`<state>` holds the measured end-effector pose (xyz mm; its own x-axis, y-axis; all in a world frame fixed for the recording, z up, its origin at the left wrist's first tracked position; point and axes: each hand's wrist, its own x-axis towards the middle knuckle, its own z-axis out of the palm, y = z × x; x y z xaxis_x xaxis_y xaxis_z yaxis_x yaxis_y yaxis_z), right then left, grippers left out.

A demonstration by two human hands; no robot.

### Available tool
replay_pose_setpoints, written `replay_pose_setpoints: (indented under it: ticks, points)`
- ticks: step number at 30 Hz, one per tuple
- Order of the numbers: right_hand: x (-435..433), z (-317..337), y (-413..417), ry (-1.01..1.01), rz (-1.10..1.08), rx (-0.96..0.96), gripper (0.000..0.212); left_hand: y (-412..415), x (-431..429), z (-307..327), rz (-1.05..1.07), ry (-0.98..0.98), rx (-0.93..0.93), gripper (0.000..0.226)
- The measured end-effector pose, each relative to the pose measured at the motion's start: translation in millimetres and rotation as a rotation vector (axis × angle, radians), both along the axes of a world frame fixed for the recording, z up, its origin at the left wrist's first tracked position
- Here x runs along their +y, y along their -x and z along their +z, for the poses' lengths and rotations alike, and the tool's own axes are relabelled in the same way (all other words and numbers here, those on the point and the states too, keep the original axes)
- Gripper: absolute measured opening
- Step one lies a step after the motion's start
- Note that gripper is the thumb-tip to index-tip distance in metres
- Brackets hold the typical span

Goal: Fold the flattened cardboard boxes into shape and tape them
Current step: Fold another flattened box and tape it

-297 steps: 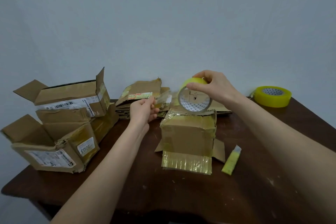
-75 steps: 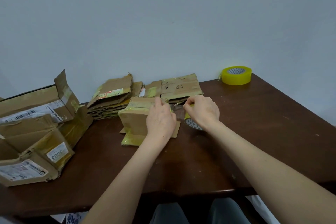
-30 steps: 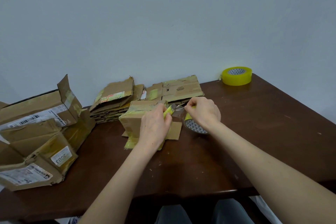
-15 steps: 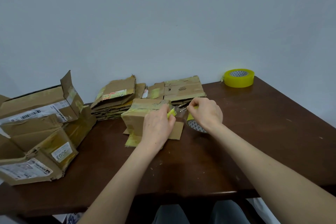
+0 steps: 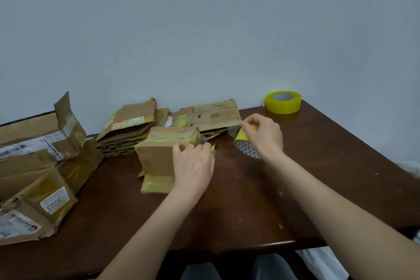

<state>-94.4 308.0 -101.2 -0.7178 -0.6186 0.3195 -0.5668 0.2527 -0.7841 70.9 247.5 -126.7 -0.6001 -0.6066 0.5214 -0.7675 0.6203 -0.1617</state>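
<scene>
A small folded cardboard box [image 5: 159, 157], patched with yellowish tape, stands on the dark wooden table [image 5: 250, 207]. My left hand [image 5: 193, 166] covers the box's right side and grips a small yellow cutter [image 5: 213, 148], whose tip shows past my fingers. My right hand [image 5: 263, 134] holds a yellow tape roll [image 5: 244, 143] just right of the box. A clear strip of tape [image 5: 218, 135] stretches from the roll to the box's top right edge.
Flattened cardboard boxes [image 5: 129, 129] are stacked at the back against the wall, more of this flat cardboard [image 5: 216, 116] beside them. Assembled boxes [image 5: 38, 166] crowd the left end. A second yellow tape roll [image 5: 283, 102] sits at the back right corner.
My right hand has pulled the tape roll to the right, away from the box, stretching the strip. My left hand has slid lower on the box's right side, still holding the cutter.
</scene>
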Motion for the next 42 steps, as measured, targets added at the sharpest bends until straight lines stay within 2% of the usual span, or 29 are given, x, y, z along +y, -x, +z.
replay_pose_setpoints:
  ticks: [2,7,10,11,15,16,17,20,22,26,29,30,33,34,38,40,42]
  points:
    - [5,3,7,0.052,-0.029,-0.022,0.016,10,12,-1,-0.054,0.045,0.007,0.024]
    - [19,10,25,0.096,-0.078,-0.034,0.015,35,19,-24,-0.058,-0.183,-0.09,0.025]
    - [27,10,35,0.107,-0.104,-0.045,0.015,41,12,-37,-0.05,-0.207,-0.094,0.03]
    - [28,10,39,0.106,-0.114,-0.046,0.015,44,10,-35,-0.114,-0.171,-0.04,0.031]
    - [31,6,46,0.083,-0.142,-0.015,0.014,76,16,13,-0.452,0.046,0.437,0.016]
    - [32,5,46,0.081,-0.146,-0.008,0.013,85,18,28,-0.49,0.05,0.482,0.016]
    - [33,4,47,0.081,-0.151,-0.002,0.013,93,20,40,-0.508,0.022,0.478,0.018]
    - [38,1,50,0.086,-0.152,0.014,0.013,112,22,55,-0.452,-0.108,0.281,0.026]
    - [42,-2,53,0.09,-0.143,0.027,0.012,120,22,54,-0.425,-0.199,0.229,0.026]
    - [52,-4,59,0.148,-0.097,0.049,0.013,131,26,51,-0.436,-0.574,0.435,0.014]
    - [54,-9,65,0.167,-0.018,0.017,0.017,140,29,50,-0.377,-0.687,0.61,0.01]
    - [54,-10,65,0.173,0.015,-0.015,0.026,143,30,50,-0.353,-0.68,0.633,0.01]
    - [61,-10,67,0.166,0.092,-0.177,0.067,146,30,50,-0.332,-0.652,0.669,0.01]
    - [63,-9,68,0.138,0.114,-0.177,0.07,146,30,48,-0.328,-0.645,0.667,0.011]
    - [64,-5,67,-0.033,0.137,0.023,0.046,143,31,36,-0.32,-0.587,0.659,0.011]
    - [62,-3,66,-0.116,0.115,0.068,0.047,140,34,32,-0.347,-0.533,0.685,0.011]
    - [63,-3,69,-0.189,0.065,0.101,0.051,138,39,27,-0.405,-0.422,0.618,0.011]
